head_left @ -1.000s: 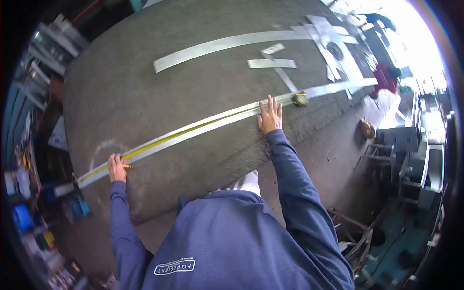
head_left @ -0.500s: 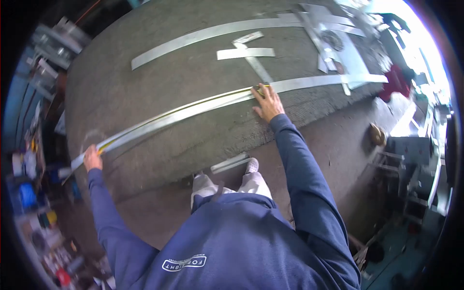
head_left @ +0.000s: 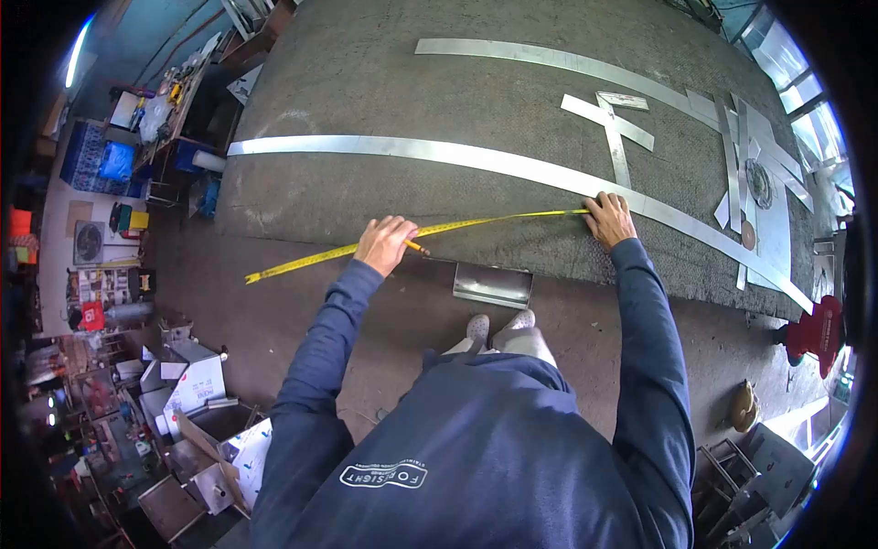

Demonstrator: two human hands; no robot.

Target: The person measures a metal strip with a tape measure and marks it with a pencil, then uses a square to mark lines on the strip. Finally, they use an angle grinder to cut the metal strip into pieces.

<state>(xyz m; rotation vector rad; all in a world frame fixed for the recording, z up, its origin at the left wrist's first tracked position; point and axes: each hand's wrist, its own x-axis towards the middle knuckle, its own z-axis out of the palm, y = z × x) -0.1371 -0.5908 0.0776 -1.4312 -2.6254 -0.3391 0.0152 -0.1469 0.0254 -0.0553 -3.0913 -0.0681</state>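
A yellow tape measure [head_left: 462, 224] stretches between my two hands, its free end sticking out to the left beyond the table edge. My left hand [head_left: 384, 245] is closed round the tape blade, and a yellow pencil-like stick [head_left: 416, 247] pokes out from the same hand. At the other end of the tape, my right hand [head_left: 610, 221] is closed on it, fingers at the lower edge of a long metal strip [head_left: 412, 148]. The tape case is not visible, possibly covered by this hand. The strip lies flat across the table, running from upper left to lower right.
On the worktable [head_left: 320, 192] lie a second long strip [head_left: 549, 60], short crossed strips [head_left: 611, 123] and a pile of metal pieces [head_left: 773, 197] at right. A bent metal channel [head_left: 492, 285] is by my feet. A red tool [head_left: 823, 337] stands at the far right corner.
My left hand has come off the strip's left end and moved rightward, bringing the tape off the strip towards me. My right hand stays by the strip. The view has turned.
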